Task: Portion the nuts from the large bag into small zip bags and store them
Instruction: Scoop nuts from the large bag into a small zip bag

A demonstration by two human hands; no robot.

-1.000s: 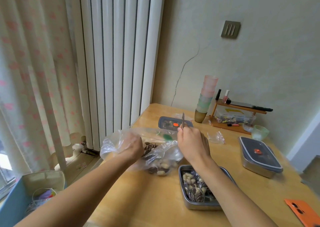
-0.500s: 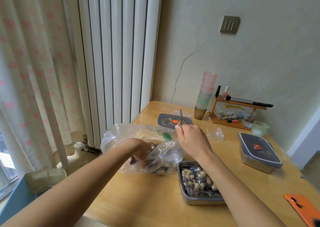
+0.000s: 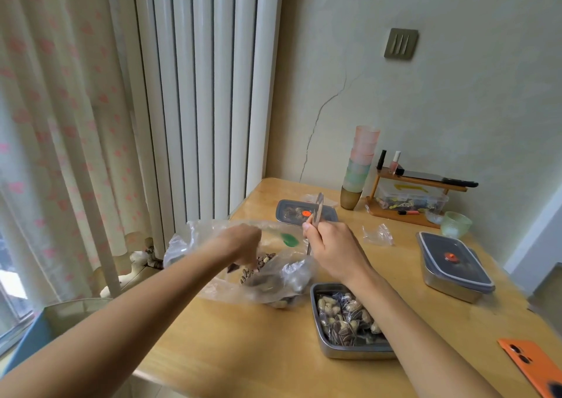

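Observation:
The large clear plastic bag (image 3: 282, 279) of nuts and striped seeds lies crumpled near the table's left edge. My left hand (image 3: 243, 242) is at its mouth, fingers curled down and pinching the plastic just above the seeds. My right hand (image 3: 331, 248) is closed on a thin metal utensil (image 3: 318, 209); the handle points up and the lower end dips into the bag, where it is hidden. An open steel tray (image 3: 343, 352) under my right forearm holds several small filled zip bags. An empty small zip bag (image 3: 377, 235) lies further back.
A lidded steel container (image 3: 456, 276) stands at right, and a grey lid (image 3: 304, 212) lies behind the bag. Stacked cups (image 3: 360, 166), a wooden rack (image 3: 407, 196) and a green glass bowl (image 3: 455, 224) line the wall. An orange phone (image 3: 538, 367) lies at the near right corner.
My left hand has sunk lower into the mouth of the large bag, toward the seeds. My right hand has kept the utensil upright in about the same place.

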